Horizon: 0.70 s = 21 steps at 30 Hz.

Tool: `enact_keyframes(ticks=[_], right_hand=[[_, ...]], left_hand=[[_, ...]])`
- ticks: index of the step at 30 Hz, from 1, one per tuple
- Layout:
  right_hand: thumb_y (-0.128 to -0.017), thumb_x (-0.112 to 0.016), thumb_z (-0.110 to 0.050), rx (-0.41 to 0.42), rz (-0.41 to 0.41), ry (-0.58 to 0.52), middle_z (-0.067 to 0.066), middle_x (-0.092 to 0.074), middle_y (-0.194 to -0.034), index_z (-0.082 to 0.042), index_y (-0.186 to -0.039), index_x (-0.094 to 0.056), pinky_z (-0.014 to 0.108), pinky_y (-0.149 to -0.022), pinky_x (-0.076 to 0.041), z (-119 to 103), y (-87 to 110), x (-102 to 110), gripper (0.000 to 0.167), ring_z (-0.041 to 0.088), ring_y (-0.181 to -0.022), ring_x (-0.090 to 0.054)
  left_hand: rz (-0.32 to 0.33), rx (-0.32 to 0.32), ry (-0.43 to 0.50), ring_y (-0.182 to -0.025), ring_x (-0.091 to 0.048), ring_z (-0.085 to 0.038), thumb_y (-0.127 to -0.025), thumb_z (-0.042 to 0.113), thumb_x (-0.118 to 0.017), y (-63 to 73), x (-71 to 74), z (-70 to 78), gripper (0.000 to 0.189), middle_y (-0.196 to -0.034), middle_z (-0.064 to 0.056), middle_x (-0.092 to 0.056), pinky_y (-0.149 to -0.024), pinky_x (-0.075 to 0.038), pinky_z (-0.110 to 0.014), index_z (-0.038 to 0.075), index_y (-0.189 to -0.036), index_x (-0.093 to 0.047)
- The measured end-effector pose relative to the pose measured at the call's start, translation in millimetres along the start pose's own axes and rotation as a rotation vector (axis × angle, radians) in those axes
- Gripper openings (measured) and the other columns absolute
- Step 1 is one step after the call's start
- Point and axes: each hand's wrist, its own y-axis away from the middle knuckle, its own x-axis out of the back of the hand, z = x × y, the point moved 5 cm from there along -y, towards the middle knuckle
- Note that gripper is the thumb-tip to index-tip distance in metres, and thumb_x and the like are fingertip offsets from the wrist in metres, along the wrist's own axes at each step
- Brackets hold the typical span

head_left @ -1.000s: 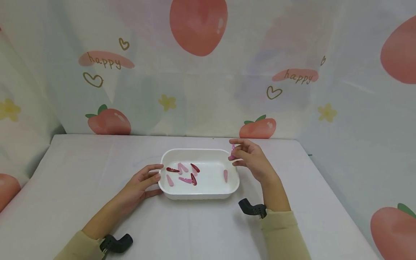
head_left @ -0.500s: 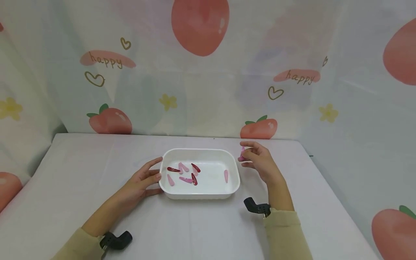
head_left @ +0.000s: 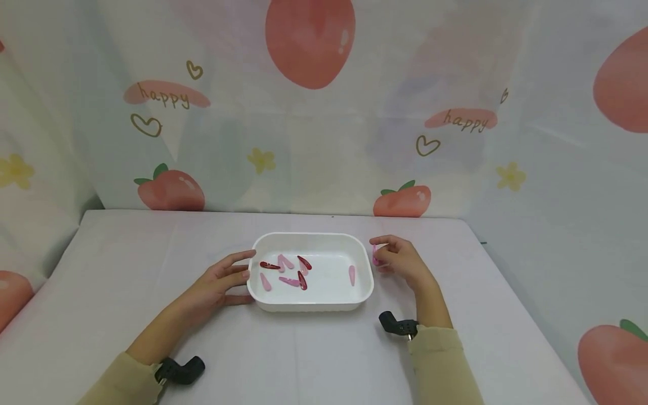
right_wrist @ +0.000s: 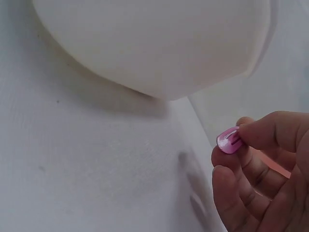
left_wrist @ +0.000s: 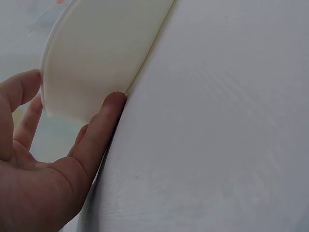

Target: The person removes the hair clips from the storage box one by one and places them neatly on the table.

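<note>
My right hand point(head_left: 405, 264) pinches a bright pink snap hair clip point(right_wrist: 229, 140) between thumb and fingers, just outside the right end of a white plastic tray point(head_left: 309, 306). The clip's shadow-side shows little; its rounded end sticks out past the fingertips in the right wrist view. At the tray's left end, my left hand point(head_left: 215, 287) rests spread fingers against the rim and outer wall. Inside the tray lie several dark red clips point(head_left: 302, 280) and pink clips point(head_left: 265, 282), mostly in the left half. One pale pink clip point(head_left: 351, 275) lies apart near the right end.
The tray stands on a table covered with a white cloth point(head_left: 304, 360). Behind and at the sides hangs a curtain point(head_left: 324, 146) printed with peaches, hearts and flowers. Black wrist cameras point(head_left: 179, 371) sit at both sleeve cuffs.
My right hand has carried the pink hair clip from over the tray's right rim to outside it, then lower towards the table. The left hand and the clips in the tray stay put.
</note>
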Motion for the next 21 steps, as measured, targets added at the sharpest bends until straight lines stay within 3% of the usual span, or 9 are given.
enact_keyframes(ticks=[7, 21], right_hand=[[-0.097, -0.058, -0.010, -0.054, 0.005, 0.068, 0.014, -0.064, -0.095, -0.005, -0.128, -0.063, 0.027, -0.069, -0.057, 10, 0.0, 0, 0.032, 0.022, -0.083, -0.062], [-0.095, -0.059, -0.008, -0.079, 0.058, 0.217, 0.010, -0.063, -0.088, -0.005, -0.126, -0.065, 0.025, -0.061, -0.051, 13, 1.5, 6, 0.032, 0.018, -0.072, -0.056]], left_hand=[[0.045, 0.043, 0.003, -0.129, -0.051, -0.033, -0.102, 0.016, -0.058, 0.0, 0.0, -4.7, 0.059, -0.154, -0.021, -0.030, -0.097, -0.054, -0.048, 0.020, -0.155, -0.032], [0.000, 0.002, -0.012, -0.136, -0.043, -0.040, -0.102, 0.014, -0.057, 0.4, -1.3, -6.7, 0.061, -0.158, -0.021, -0.027, -0.096, -0.054, -0.052, 0.021, -0.156, -0.029]])
